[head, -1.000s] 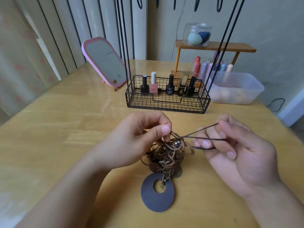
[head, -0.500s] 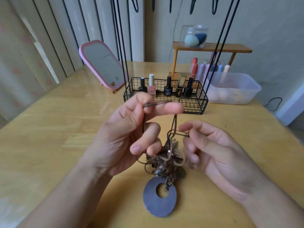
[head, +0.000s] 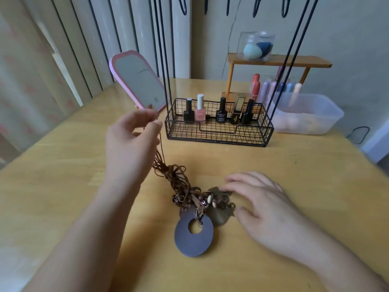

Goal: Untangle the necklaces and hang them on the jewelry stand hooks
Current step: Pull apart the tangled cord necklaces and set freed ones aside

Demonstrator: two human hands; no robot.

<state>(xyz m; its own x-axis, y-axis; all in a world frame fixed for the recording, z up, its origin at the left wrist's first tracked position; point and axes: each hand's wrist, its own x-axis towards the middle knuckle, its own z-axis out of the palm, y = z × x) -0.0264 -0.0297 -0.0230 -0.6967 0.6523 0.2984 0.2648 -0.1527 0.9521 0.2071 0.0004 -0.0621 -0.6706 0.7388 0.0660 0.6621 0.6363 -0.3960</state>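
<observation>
A tangle of brown cord necklaces [head: 181, 186] lies on the wooden table [head: 63, 175], with a round grey ring pendant [head: 193, 237] and an olive leaf pendant [head: 221, 216] at its near end. My left hand [head: 130, 142] pinches a brown cord and holds it raised and taut to the upper left of the tangle. Fingers spread, my right hand [head: 261, 205] rests flat on the table and touches the leaf pendant. The black wire jewelry stand [head: 219, 127] stands behind, its hooks [head: 228, 6] bare along the top edge of the view.
Several nail polish bottles [head: 200, 111] stand in the stand's wire basket. A pink mirror [head: 136, 81] leans at the back left. A clear plastic tub [head: 305, 114] and a small wooden shelf [head: 277, 62] with a sponge jar sit at the back right.
My left hand drew the cord up and away to the left, stretching the tangle out. My right hand let go of the cords and dropped flat onto the table by the leaf pendant.
</observation>
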